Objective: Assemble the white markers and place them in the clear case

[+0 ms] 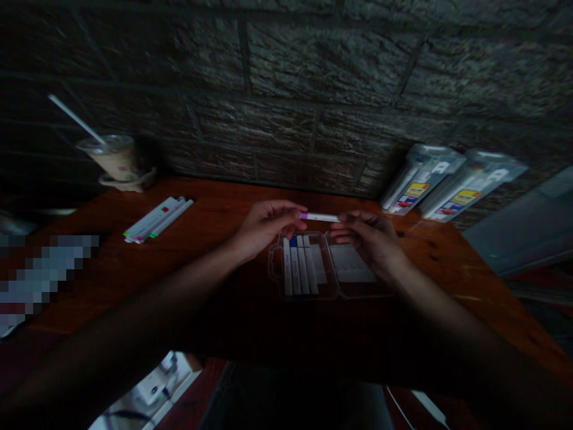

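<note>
Both hands hold one white marker point(321, 217) with a purple band level above an open clear plastic case point(333, 266). My left hand point(264, 226) pinches the purple end between thumb and fingers. My right hand point(369, 236) grips the other end with curled fingers. In the left half of the case lie several white markers point(299, 266), one with a blue cap. The right half of the case shows a pale insert.
The case sits on a reddish wooden table point(210, 215) against a dark brick wall. Loose markers point(156, 220) lie at the left, near a lidded drink cup with a straw point(114, 156). Two packaged marker sets point(447, 182) lean on the wall at the right.
</note>
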Motion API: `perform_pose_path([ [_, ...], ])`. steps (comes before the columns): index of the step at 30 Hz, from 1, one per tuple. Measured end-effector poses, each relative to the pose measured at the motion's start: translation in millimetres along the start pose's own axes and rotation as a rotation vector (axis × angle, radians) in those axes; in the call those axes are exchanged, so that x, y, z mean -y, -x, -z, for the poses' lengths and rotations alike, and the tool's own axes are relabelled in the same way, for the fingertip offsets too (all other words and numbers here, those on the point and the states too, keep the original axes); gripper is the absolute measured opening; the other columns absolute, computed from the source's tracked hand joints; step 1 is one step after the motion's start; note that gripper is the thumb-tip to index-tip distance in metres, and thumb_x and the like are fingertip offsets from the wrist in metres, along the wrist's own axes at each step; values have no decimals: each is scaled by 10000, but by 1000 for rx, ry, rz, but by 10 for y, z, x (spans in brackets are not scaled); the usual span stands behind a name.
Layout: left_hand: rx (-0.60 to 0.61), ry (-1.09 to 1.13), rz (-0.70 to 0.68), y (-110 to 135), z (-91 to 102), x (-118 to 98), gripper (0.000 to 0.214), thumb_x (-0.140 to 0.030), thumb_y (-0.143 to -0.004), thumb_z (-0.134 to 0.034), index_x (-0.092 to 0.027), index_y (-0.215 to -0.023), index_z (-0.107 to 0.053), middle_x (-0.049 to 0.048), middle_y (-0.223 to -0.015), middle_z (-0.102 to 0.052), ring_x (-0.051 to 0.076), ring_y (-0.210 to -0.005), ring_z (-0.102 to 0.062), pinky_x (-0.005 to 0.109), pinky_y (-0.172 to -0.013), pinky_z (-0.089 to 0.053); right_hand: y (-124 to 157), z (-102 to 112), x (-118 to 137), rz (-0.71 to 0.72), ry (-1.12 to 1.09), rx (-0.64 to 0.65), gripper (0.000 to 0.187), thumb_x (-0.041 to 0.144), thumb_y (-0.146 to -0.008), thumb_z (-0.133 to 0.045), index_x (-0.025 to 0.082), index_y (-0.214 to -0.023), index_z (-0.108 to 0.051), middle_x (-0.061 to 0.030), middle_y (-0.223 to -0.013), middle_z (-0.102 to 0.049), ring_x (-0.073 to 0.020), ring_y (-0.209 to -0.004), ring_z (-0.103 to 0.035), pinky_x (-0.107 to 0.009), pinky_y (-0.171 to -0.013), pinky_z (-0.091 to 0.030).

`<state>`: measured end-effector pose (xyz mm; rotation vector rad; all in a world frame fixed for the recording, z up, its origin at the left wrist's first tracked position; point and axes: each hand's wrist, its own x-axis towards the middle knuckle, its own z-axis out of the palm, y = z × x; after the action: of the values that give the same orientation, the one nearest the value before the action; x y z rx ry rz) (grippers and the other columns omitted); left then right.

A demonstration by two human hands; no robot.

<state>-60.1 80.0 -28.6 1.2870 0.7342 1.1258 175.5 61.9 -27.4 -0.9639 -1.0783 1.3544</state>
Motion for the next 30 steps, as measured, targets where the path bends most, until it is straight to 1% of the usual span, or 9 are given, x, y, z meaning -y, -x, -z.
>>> perform_pose_path([
  [6,4,-74,-33,-11,6,21,211,-281,-858,-777,-135,-1010,-772,56,-767,-773,86,-544,-606,220,-530,-475,1,-2,-24,38,60,33,243,357,-716,-927,180,-832,-808,-62,-768,-815,-159,-620,-771,-230,-572,-638],
  [11,11,-210,-36,14,-15,-4,183,-270,-863,-762,-146,-997,-752,43,-750,-759,84,-535,-589,227,-527,-463,18,-26,-29,85,147,73,217,350,-729,-922,192,-826,-810,-51,-742,-800,-152,-583,-741,-251,-544,-630],
  [17,65,-296,-69,44,-48,-27,125,-239,-868,-750,-150,-950,-718,12,-735,-729,74,-532,-576,195,-494,-435,42,-39,-35,157,253,147,191,359,-745,-912,212,-815,-811,-23,-720,-780,-131,-551,-692,-253,-505,-594],
  [21,86,-340,-110,66,-79,0,143,-240,-837,-783,-135,-885,-699,9,-757,-711,78,-575,-600,191,-532,-467,73,-50,-33,191,369,171,180,347,-771,-890,202,-840,-808,-13,-677,-763,-112,-508,-647,-247,-500,-553],
  [25,107,-372,-146,103,-105,37,165,-245,-823,-804,-131,-846,-687,12,-767,-704,93,-643,-630,197,-585,-486,103,-57,-36,239,481,166,166,341,-789,-877,199,-839,-805,-10,-703,-760,-98,-500,-607,-239,-485,-501],
  [30,116,-381,-174,117,-105,70,182,-266,-812,-830,-141,-861,-707,34,-823,-737,124,-723,-673,221,-647,-517,121,-51,-44,305,575,161,159,364,-795,-881,233,-850,-810,-4,-762,-777,-128,-587,-647,-262,-551,-514],
])
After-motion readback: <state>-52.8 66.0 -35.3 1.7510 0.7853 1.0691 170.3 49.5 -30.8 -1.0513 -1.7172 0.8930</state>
